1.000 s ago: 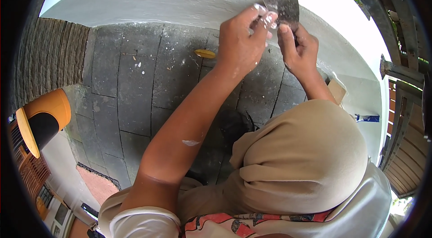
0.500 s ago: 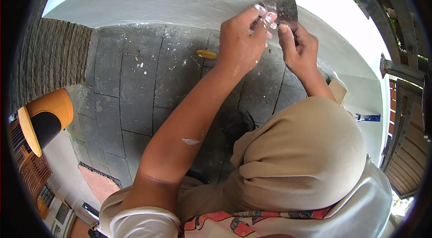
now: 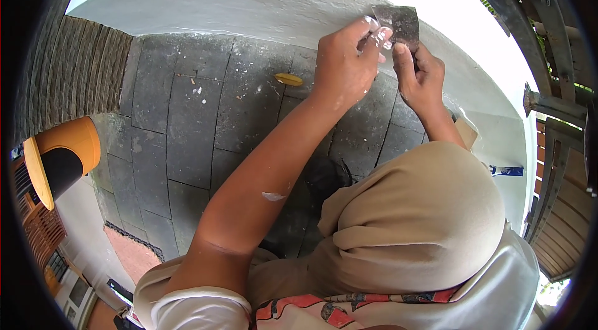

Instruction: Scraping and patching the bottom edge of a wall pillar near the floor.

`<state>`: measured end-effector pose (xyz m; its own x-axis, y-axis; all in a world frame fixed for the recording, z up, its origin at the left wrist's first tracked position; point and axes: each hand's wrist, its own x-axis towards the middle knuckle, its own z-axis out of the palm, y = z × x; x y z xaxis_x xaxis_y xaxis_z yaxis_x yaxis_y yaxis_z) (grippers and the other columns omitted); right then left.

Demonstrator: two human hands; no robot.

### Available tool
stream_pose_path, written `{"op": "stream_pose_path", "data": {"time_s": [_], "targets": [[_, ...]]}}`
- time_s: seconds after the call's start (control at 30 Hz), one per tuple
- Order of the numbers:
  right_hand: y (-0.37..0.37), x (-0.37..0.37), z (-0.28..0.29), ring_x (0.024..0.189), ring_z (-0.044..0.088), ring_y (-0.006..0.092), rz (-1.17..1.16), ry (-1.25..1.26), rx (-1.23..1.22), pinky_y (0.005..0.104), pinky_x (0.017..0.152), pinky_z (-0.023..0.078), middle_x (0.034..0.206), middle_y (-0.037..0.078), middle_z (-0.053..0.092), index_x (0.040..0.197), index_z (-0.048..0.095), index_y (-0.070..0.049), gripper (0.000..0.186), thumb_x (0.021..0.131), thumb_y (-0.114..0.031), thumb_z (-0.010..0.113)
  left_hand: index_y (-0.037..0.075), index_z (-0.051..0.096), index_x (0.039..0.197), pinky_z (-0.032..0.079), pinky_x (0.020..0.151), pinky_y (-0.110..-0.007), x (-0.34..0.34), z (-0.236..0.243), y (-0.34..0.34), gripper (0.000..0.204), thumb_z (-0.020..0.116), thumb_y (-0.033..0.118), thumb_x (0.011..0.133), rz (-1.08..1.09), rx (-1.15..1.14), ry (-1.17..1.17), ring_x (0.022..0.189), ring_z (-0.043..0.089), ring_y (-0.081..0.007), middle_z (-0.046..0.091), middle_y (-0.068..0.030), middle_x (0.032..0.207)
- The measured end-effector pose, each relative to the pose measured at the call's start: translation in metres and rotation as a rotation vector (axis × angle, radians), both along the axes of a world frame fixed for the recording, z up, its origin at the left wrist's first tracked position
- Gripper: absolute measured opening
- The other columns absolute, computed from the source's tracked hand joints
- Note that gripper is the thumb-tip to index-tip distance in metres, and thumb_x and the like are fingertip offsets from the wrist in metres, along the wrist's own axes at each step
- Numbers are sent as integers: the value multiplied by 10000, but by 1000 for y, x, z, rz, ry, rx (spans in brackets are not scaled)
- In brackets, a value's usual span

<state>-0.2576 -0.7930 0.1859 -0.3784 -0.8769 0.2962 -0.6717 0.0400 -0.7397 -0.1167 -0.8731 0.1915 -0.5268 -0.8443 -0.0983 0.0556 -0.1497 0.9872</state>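
A dark, stained metal scraper blade is up by the low wall, gripped at its lower edge between the thumb and curled fingers of my right hand. No handle shows. Against the blade's left side is my left hand, its fingers bent and drawn together. White paste smears its fingertips and thumb. Whether those fingers hold a bit of the paste or only touch the blade cannot be made out. Another white smear marks my left forearm.
Behind the hands curves a white-grey plastered wall. Dark paving with white specks and a yellow leaf lies below. A blue-handled brush and a tan box are at the right. An orange-and-black container stands left.
Both hands and the scraper blade have shifted slightly right and down in the picture. My left fingers remain beside the blade, and my right hand keeps its grip.
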Motion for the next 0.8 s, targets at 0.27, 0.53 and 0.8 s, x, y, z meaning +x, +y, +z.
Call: {"op": "stream_pose_path", "data": {"time_s": [0.27,0.53,0.8], "targets": [[-1,-3,8,475,481,108,32,54,49,270,475,379,561,72,550,981,694,-15,197,972,-201,629,-1,659,1020,563,594,-259,2,-1,-2,196,625,187,980,9,33,28,738,672,-119,687,-62,883],[-4,2,12,471,490,114,5,35,82,276,467,373,561,78,554,980,702,-14,187,963,-188,636,-4,655,1010,564,588,-261,1,1,-2,190,619,181,983,20,26,47,739,671,-119,686,-61,877],[-12,7,15,452,471,113,11,108,32,279,459,365,553,92,554,983,703,-15,187,958,-191,643,-2,646,1015,562,590,-261,2,2,-3,190,610,182,987,43,75,106,735,663,-115,686,-61,874]]}}
